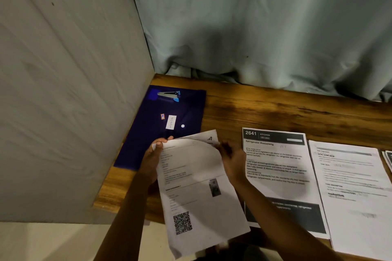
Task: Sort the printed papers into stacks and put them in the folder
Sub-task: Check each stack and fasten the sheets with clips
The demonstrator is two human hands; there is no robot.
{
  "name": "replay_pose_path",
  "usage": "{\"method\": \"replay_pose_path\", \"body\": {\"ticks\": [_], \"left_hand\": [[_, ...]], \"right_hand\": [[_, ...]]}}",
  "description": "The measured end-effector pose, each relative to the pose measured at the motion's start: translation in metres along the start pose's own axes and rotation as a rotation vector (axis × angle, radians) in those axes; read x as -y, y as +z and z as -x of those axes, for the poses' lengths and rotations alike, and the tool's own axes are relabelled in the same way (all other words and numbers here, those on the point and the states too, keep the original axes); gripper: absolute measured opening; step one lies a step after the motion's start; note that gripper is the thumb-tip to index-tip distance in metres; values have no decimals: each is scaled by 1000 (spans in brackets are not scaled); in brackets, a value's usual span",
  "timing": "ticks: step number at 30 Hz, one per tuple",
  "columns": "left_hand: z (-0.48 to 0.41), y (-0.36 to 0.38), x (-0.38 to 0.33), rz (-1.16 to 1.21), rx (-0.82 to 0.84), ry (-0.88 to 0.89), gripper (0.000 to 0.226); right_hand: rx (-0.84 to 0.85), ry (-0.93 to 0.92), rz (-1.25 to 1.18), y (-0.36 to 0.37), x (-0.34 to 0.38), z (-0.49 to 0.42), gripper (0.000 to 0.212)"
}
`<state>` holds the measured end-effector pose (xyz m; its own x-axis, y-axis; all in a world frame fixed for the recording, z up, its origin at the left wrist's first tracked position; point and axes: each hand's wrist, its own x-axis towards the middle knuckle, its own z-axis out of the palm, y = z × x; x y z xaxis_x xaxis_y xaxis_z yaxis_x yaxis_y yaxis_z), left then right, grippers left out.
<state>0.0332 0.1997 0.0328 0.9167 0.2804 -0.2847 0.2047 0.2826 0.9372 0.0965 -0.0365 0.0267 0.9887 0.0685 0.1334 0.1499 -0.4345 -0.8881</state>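
Wooden desk [275, 108], grainy and dark, with a pale curtain [254, 27] bunched along the back. Left hand [151, 161] pinches the top-left corner of a loose bundle of papers [195, 176], I'd guess to steady it. Right hand [233, 161] has its fingers curled on the top sheet's corner, bowing it up, probably peeling it off to sort. Thin, floppy printer paper. Glossy blue folder [152, 133] lies flat just past the left fingertips, with a small metal stapler [169, 96] on it. KITCHEN stack [280, 167] sits just right of the right fingers.

— Where does the single view look from?
— From the wearer's head, facing forward and down, close over the table [275, 108]. Papers [275, 165] lie low, wall [63, 91] left, curtain [254, 27] on top.
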Motion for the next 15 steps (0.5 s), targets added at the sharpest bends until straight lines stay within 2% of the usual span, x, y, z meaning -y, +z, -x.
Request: {"method": "replay_pose_path", "body": {"ticks": [5, 9, 12, 15], "left_hand": [[1, 4, -4, 17, -38, -27, 23], [-1, 5, -3, 47, -37, -31, 23], [-2, 5, -2, 57, -23, -14, 22], [0, 5, -2, 59, -24, 0, 21]], "right_hand": [[132, -219, 8, -14, -10, 19, 18], [206, -255, -49, -17, -8, 28, 8], [228, -51, -192, -12, -4, 27, 15], [134, 144, -195, -4, 6, 12, 25]]}}
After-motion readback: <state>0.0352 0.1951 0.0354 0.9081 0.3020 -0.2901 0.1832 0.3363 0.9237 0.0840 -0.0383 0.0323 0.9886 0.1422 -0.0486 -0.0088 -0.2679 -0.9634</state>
